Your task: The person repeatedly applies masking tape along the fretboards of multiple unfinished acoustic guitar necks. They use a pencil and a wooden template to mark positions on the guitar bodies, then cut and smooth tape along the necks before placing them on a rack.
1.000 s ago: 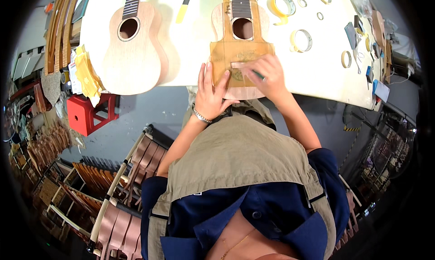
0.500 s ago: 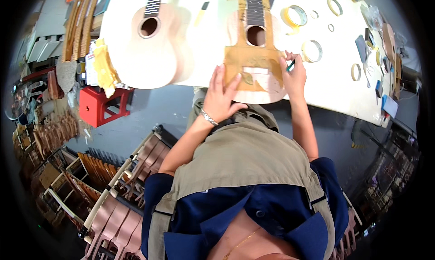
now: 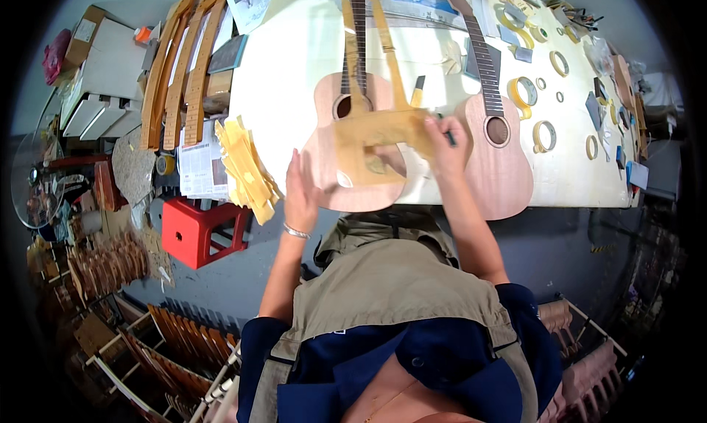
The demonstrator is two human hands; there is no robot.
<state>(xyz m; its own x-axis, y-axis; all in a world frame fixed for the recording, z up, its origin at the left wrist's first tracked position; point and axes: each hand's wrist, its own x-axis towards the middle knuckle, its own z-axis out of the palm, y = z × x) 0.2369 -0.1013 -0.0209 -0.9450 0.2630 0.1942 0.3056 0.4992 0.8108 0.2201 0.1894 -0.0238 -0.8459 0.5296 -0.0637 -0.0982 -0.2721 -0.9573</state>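
Two small unfinished guitars lie on the white table, a left guitar [image 3: 328,180] and a right guitar [image 3: 508,165], both pale wood with dark fretboards. Over the left one is a thin yellow-brown template [image 3: 353,132] with two long strips reaching up beside the neck; it is tilted and a little blurred. At its right corner my right hand [image 3: 451,154] grips it, with a dark green pen [image 3: 448,133] between the fingers. My left hand [image 3: 300,191] rests with outstretched fingers against the left edge of that same guitar's body.
Yellow cloth strips [image 3: 247,169] hang at the table's left edge, above a red stool [image 3: 202,231]. Tape rolls [image 3: 545,137] and small tools spread over the right side. A brush [image 3: 418,91] lies between the guitars. Wooden necks [image 3: 180,77] are stacked far left.
The template has come off the right guitar and moved left over the other one, carried by my right hand. My left hand has shifted to the left guitar's side. The view has turned left.
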